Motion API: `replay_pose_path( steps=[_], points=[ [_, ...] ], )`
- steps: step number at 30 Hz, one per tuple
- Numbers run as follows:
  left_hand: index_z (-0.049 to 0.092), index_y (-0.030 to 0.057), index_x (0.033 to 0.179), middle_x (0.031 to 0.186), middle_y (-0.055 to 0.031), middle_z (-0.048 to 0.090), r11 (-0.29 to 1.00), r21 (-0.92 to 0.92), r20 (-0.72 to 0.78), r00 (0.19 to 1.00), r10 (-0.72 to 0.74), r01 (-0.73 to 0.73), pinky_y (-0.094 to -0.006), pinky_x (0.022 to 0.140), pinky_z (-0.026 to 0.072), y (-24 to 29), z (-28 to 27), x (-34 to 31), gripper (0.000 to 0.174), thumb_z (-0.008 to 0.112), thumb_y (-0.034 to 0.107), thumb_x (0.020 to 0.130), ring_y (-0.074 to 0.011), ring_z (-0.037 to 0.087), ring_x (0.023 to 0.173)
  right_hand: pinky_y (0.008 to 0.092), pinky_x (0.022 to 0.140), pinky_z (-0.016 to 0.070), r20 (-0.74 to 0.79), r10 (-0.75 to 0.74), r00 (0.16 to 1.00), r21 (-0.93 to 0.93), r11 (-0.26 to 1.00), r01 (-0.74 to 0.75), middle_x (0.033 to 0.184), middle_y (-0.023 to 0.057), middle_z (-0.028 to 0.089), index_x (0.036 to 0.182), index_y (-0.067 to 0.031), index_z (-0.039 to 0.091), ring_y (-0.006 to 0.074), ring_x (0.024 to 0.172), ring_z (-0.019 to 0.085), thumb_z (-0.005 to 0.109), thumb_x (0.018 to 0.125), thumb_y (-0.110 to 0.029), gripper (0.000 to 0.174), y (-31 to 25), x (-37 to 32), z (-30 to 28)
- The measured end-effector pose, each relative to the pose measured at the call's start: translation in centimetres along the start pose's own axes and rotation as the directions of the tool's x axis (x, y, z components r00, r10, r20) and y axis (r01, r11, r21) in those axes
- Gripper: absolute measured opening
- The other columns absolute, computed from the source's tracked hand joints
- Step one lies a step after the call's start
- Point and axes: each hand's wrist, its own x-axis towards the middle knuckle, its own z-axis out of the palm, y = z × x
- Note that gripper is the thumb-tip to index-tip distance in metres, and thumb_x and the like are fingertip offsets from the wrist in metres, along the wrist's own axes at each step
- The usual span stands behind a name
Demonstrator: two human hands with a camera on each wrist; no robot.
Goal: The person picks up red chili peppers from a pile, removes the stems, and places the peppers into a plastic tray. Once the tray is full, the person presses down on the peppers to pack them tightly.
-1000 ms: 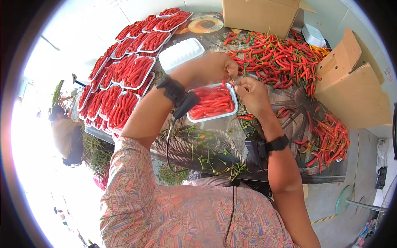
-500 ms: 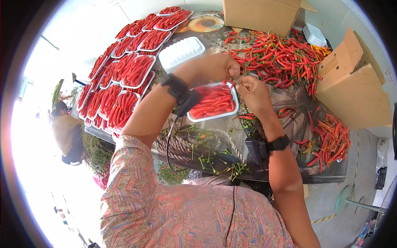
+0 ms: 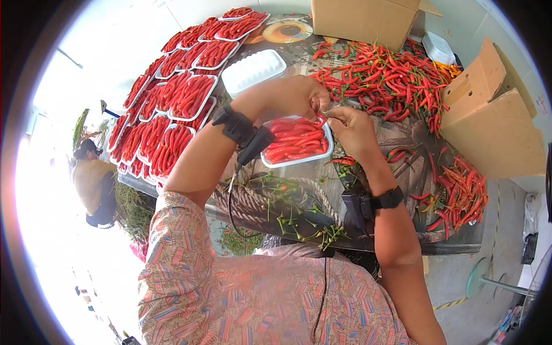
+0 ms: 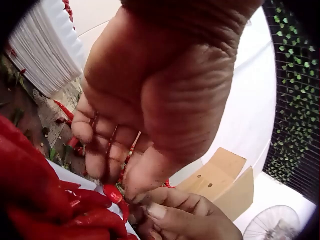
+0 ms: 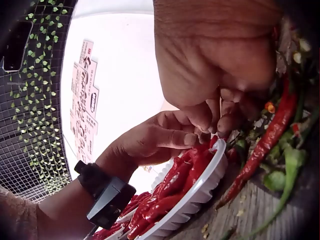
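A white foam tray [image 3: 328, 150] of red chillies [image 3: 294, 141] lies on the table in front of me. Over its far right corner my left hand [image 3: 313, 107] pinches a small red chilli [image 4: 114, 193] between thumb and fingers. My right hand [image 3: 337, 118] meets it there, its fingertips [image 5: 220, 122] pinching the chilli's thin stem end. In the right wrist view the tray [image 5: 202, 190] sits just below both hands, and my left hand [image 5: 165, 140] reaches in from the left.
Loose chillies are heaped at the back [image 3: 385, 75] and at the right [image 3: 460, 192]. Several filled trays [image 3: 172, 109] line the left, with stacked empty trays [image 3: 253, 72] behind. Cardboard boxes [image 3: 362, 20] [image 3: 494, 121] stand at back and right. Green stems [image 3: 299, 221] litter the near edge. A person [image 3: 95, 184] sits far left.
Both hands stay together over the tray's corner. My left forearm has shifted slightly left and the fingers have worked the chilli a little.
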Motion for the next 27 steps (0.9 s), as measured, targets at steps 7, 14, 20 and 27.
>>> replay_pose_path(
  steps=[7, 14, 20, 27],
  points=[
    [0.067, 0.0035, 0.087, 0.077, -0.0047, 0.066, 0.999, 0.028, -0.030, 0.999, -0.045, 0.046, -0.0309, 0.067, 0.0488, -0.5, 0.2, 0.0, 0.015, 0.073, 0.014, 0.079, -0.0127, 0.058, 0.072, 0.0243, 0.074, 0.0509, 0.025, 0.046, 0.999, 0.010, 0.999, -0.046, 0.096, 0.0089, 0.070, 0.109, 0.0083, 0.064, 0.0097, 0.084, 0.063, 0.060, 0.091, -0.003, 0.021, -1.0, -0.3, -0.1],
    [0.064, 0.0035, 0.077, 0.067, -0.0049, 0.062, 0.995, 0.098, -0.043, 0.999, -0.027, 0.031, -0.0322, 0.060, 0.0461, -1.2, 0.0, 0.1, 0.011, 0.068, 0.013, 0.080, -0.0118, 0.055, 0.063, 0.0246, 0.074, 0.0511, 0.029, 0.046, 0.999, -0.027, 0.999, -0.045, 0.095, 0.0086, 0.071, 0.106, 0.0087, 0.065, 0.0094, 0.083, 0.063, 0.060, 0.091, -0.003, 0.020, 0.3, 0.0, 0.0],
    [0.065, 0.0050, 0.080, 0.068, -0.0079, 0.063, 0.995, 0.095, -0.103, 0.995, 0.004, 0.006, -0.0340, 0.059, 0.0466, -0.7, 0.6, -0.1, 0.013, 0.069, 0.017, 0.081, -0.0161, 0.056, 0.061, 0.0247, 0.074, 0.0510, 0.022, 0.042, 0.999, -0.074, 0.996, -0.040, 0.094, 0.0081, 0.071, 0.106, 0.0081, 0.065, 0.0091, 0.082, 0.063, 0.060, 0.090, -0.003, 0.020, -0.5, -0.1, -0.1],
    [0.067, 0.0059, 0.085, 0.072, -0.0096, 0.066, 0.996, 0.091, -0.121, 0.993, 0.013, -0.002, -0.0350, 0.062, 0.0486, -0.9, 1.0, 0.0, 0.013, 0.070, 0.018, 0.080, -0.0195, 0.059, 0.064, 0.0249, 0.068, 0.0506, 0.011, -0.012, 1.000, -0.075, 0.997, 0.013, 0.092, 0.0080, 0.071, 0.107, 0.0066, 0.065, 0.0087, 0.077, 0.063, 0.064, 0.087, -0.002, 0.022, -0.5, -0.1, 0.1]
  ],
)
